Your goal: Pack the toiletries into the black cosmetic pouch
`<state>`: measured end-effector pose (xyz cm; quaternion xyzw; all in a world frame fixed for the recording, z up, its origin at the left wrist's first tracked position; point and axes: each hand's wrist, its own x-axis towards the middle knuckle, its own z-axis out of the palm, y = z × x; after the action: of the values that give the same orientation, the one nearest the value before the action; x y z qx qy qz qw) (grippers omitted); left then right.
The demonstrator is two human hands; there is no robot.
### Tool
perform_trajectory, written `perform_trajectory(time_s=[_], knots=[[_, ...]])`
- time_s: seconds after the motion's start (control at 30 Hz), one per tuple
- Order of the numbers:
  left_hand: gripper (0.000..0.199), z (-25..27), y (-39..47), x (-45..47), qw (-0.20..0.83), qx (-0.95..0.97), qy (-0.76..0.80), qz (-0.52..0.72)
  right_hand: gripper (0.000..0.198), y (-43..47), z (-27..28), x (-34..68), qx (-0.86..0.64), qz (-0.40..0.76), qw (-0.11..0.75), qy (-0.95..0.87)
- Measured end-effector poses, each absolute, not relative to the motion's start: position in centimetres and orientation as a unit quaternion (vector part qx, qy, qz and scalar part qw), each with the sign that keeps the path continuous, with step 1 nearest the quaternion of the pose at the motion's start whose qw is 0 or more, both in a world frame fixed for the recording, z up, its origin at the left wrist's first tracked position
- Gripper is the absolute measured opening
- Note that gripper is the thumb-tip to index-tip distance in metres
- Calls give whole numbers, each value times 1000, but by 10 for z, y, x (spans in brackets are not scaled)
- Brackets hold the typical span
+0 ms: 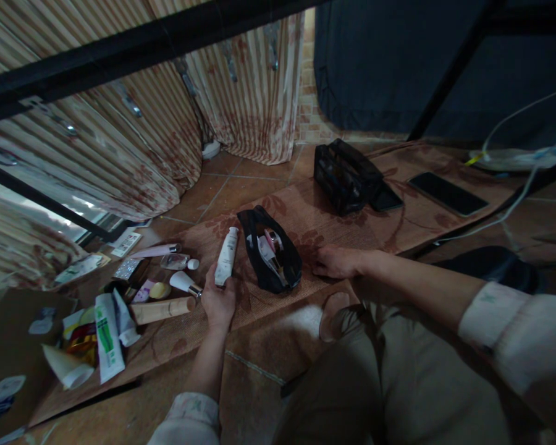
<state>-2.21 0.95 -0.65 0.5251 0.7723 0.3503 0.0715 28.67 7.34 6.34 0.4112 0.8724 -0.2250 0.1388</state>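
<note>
My left hand is closed round the lower end of a white squeeze tube, its narrow end pointing away from me. Just right of the tube, a small black pouch lies unzipped on the brown patterned cloth, with a pink-rimmed item and other small things inside. My right hand rests on the cloth to the right of the pouch, apart from it; its fingers are curled and partly hidden, so whether they hold anything is unclear. Close to my left hand lies a white-bristled makeup brush.
Cosmetics cover the cloth's left part, including a green-and-white tube and a small clear bottle. A cardboard box stands at far left. Farther right are a larger black bag, a phone and a white cable.
</note>
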Motion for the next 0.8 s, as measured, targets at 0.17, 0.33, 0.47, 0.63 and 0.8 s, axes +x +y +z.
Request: perform_trajectory(time_s=[0.17,0.33,0.47,0.63,0.8], knots=[[54,-6,9,-22,79,527,769,354,36,73,64,287,421,-224,151,866],[53,-4,8,-22,84,533,768,346,37,72,63,287,415,-219,141,872],[53,-6,9,-22,77,521,775,349,37,75,57,288,413,-222,144,872],[54,-6,9,-21,74,516,778,352,36,76,50,289,418,-209,139,873],[54,-4,8,-21,79,509,785,343,37,75,52,289,419,-206,139,873]])
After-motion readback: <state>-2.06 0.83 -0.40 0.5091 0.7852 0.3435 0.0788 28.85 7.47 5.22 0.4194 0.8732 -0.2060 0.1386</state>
